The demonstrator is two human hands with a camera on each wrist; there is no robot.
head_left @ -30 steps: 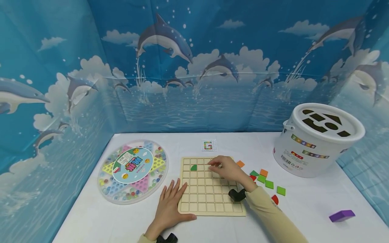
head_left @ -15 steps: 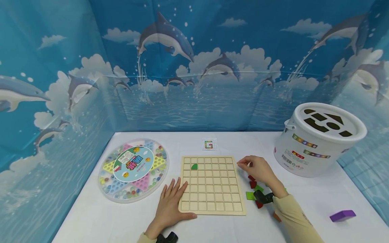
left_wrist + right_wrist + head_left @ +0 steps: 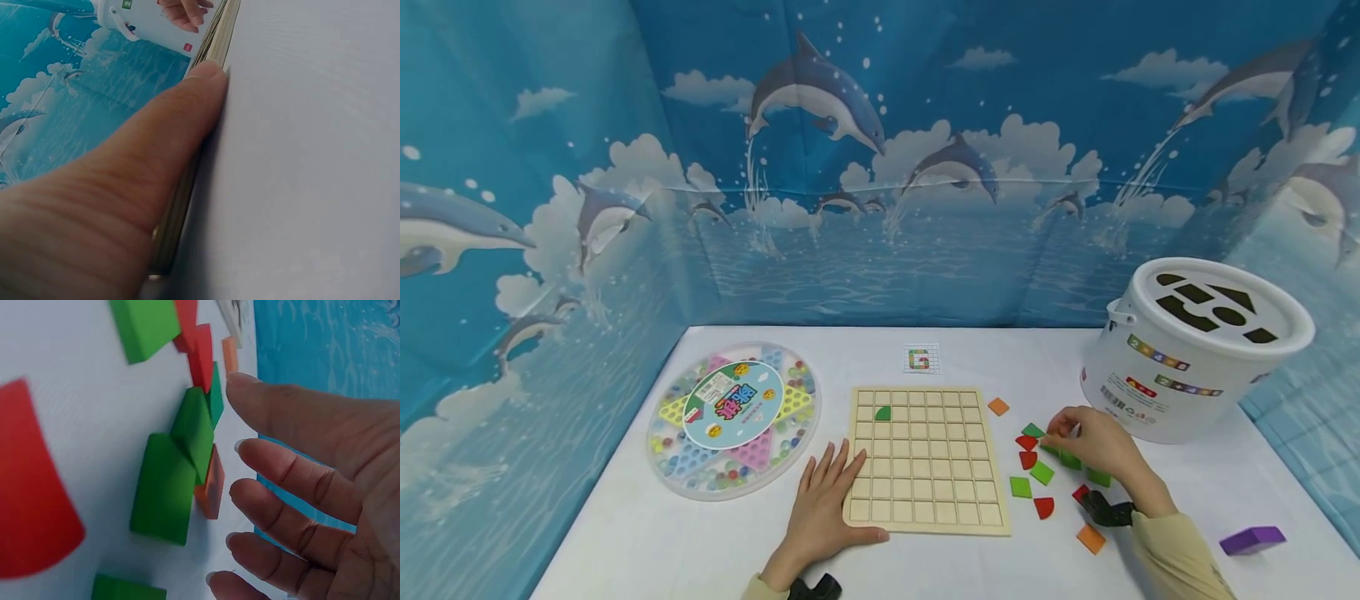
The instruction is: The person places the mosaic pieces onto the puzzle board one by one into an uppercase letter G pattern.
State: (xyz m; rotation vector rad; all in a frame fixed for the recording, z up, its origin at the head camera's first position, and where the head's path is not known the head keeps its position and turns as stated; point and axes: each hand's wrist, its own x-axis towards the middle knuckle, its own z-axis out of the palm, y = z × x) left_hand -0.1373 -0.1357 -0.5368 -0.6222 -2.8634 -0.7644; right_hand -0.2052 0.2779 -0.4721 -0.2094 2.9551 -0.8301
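Note:
A wooden grid board [image 3: 930,450] lies in the middle of the table, with a green quarter-round piece [image 3: 883,413] in one upper-left cell. My left hand [image 3: 820,508] rests at its lower-left corner, fingers spread, the thumb [image 3: 169,119] along the front edge. To the board's right, my right hand [image 3: 1101,442] hovers at the loose coloured pieces. Its thumb and fingers are apart and hold nothing in the right wrist view. Nearest there are green squares [image 3: 164,490], an orange piece [image 3: 212,487] and red pieces [image 3: 201,359]. Some pieces are partly hidden under the hand in the head view.
A small card with a coloured G pattern [image 3: 921,359] lies behind the board. At left sits a round marble game [image 3: 733,421]. A white lidded bucket [image 3: 1191,350] stands at back right, and a purple block [image 3: 1252,540] lies at front right.
My right hand has gone from over the board to the right and then towards me, over the loose pieces. My left hand has stayed on the board's corner.

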